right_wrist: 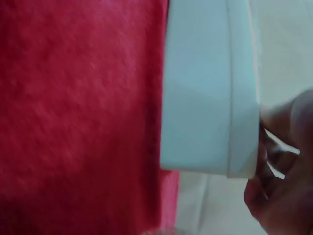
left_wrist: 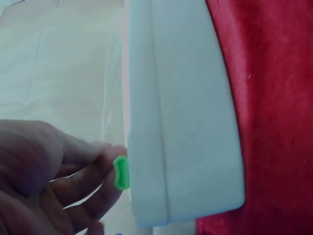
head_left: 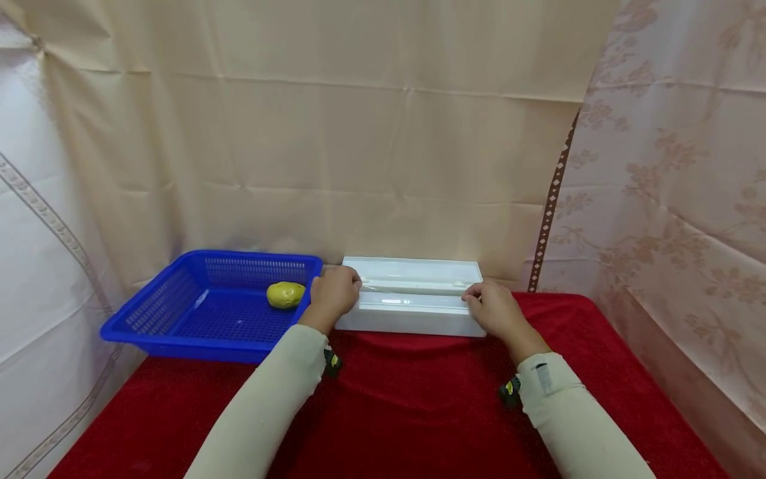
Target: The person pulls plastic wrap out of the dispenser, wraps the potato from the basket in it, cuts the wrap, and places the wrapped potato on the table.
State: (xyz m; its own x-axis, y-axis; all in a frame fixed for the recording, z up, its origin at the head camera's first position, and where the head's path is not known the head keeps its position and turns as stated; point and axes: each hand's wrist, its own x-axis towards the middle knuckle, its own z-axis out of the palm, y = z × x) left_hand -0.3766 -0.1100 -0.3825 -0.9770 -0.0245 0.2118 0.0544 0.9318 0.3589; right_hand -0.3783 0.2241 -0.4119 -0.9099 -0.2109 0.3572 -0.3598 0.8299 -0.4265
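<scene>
Reaching across a red cloth (head_left: 413, 399) on the near side of the grip, pinching narrowly with left hand (head_left: 335, 291) and right hand (head_left: 494, 307), apparently on clear film (left_wrist: 114, 120), at opposite ends of a white box (head_left: 413, 324) lying between them, with a green tab (left_wrist: 121, 173) by the left pinch. Just left of the left-hand grip, can see a blue basket (head_left: 197, 347) holding a yellow fruit (head_left: 284, 295) near its right wall. Beyond the grip, can see the box's raised lid (head_left: 413, 268), then a beige curtain (head_left: 359, 133).
</scene>
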